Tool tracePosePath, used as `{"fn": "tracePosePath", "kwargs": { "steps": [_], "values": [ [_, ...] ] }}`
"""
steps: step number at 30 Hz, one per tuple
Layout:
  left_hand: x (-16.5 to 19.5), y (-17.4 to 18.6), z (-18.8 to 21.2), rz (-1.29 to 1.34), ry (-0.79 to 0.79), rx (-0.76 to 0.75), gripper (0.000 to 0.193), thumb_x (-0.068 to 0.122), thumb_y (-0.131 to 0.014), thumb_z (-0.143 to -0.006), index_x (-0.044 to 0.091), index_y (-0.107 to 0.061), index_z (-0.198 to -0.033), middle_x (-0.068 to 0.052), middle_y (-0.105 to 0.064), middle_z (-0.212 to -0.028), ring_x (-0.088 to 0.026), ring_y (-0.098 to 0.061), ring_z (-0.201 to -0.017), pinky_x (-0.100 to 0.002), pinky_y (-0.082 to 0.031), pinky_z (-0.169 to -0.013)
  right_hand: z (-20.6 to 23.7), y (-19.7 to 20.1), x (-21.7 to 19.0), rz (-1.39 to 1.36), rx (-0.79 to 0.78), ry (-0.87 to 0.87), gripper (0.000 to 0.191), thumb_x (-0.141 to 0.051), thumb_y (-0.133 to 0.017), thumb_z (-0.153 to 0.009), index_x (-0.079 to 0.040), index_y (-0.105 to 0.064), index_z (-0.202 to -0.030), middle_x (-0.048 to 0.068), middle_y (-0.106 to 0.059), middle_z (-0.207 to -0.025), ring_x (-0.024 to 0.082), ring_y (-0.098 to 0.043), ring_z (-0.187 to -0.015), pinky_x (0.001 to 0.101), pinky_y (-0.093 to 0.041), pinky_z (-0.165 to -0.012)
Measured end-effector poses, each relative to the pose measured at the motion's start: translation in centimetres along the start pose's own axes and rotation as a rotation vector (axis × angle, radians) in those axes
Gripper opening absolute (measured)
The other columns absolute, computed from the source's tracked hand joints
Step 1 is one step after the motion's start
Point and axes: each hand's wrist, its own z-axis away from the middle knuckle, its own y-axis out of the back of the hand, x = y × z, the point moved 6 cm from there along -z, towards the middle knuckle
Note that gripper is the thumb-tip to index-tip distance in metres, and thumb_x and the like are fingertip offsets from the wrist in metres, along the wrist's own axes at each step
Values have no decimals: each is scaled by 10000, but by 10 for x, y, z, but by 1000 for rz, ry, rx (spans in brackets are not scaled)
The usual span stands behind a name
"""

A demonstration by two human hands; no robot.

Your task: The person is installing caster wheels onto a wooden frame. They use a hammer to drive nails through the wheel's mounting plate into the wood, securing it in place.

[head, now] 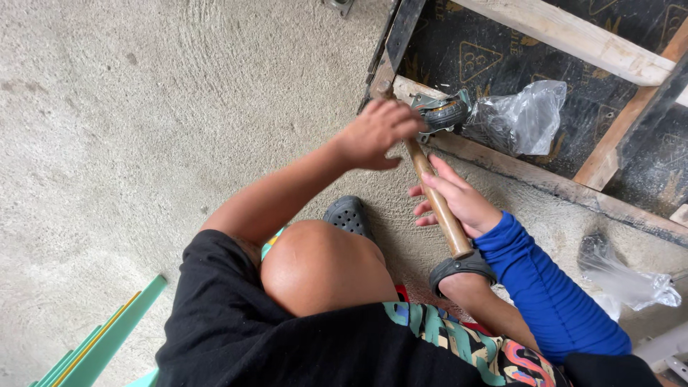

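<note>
Head view: left hand (376, 132) fingers curled over caster (443, 113); right hand (459, 203) grips hammer handle (437, 204); clear plastic bag (519, 118) beside.

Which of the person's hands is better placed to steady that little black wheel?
Left. The left hand lies against the black rubber caster wheel; the right wrist is lower, by the brown wooden handle end.

A black short-sleeved shirt (229, 330) is worn, and patterned shorts (459, 344) in teal, black, white and red are seen just right of it. A dark perforated clog (349, 213) is worn above the shirt. Near the shorts, a dark wristband (462, 269) is noted.
</note>
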Motion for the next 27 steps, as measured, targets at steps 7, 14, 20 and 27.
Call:
{"fn": "tracePosePath", "kwargs": {
  "steps": [7,14,20,27],
  "values": [
    [32,-54,-20,316,15,-185,361,344,-864,-670,153,-635,-874,-34,-661,-881,-281,-647,-946,-465,-433,-947,67,-8,-8,337,-62,105,810,-361,-533,-928,-263,-157,-1639,107,-516,-1356,235,-703,-960,454,-630,-729],
    [21,-73,-17,376,36,-213,267,290,-853,-632,190,-617,-707,-4,-636,-765,-248,-640,-851,-449,-416,-844,134,-30,-34,1273,239,1316,583,-501,-751,-764,-157,-634,-1220,173,-620,-1274,382,-604,-1264,647,-354,-1146],
    [-5,-63,-27,555,105,4,277,317,-859,-701,157,-644,-769,-21,-674,-766,-251,-668,-795,-406,-503,-791,97,-33,-68,612,124,1454,64,-43,-674,-881,-42,-615,-856,112,-699,-911,319,-717,-1013,573,-474,-1137],
    [-22,-66,-33,665,196,-162,332,346,-875,-767,115,-637,-754,-55,-662,-720,-246,-663,-696,-393,-514,-653,97,-39,-99,536,88,1334,192,50,-572,-923,-33,-558,-751,53,-645,-782,184,-675,-792,430,-571,-990]
  ]
}}
